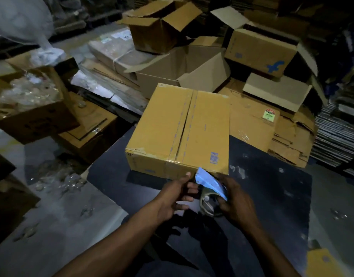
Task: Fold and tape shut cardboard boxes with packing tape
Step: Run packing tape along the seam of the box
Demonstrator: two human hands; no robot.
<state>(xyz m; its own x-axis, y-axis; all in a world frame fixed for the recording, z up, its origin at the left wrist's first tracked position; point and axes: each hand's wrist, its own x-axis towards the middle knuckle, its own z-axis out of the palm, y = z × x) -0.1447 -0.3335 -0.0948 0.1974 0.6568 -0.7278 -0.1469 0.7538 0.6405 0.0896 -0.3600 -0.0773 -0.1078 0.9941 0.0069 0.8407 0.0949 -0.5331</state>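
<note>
A closed cardboard box (178, 130) is seen at the bench's (272, 196) far edge, a tape dispenser (210, 188) gripped by the right hand (235, 198), left hand (174, 193) fingers loosely apart beside it; tape could wrinkle or miss the seam if misaligned.

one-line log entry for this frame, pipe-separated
step: taping box | right hand: grips tape dispenser at box's near edge | left hand: fingers by dispenser, grip unclear | top flaps: closed
</note>
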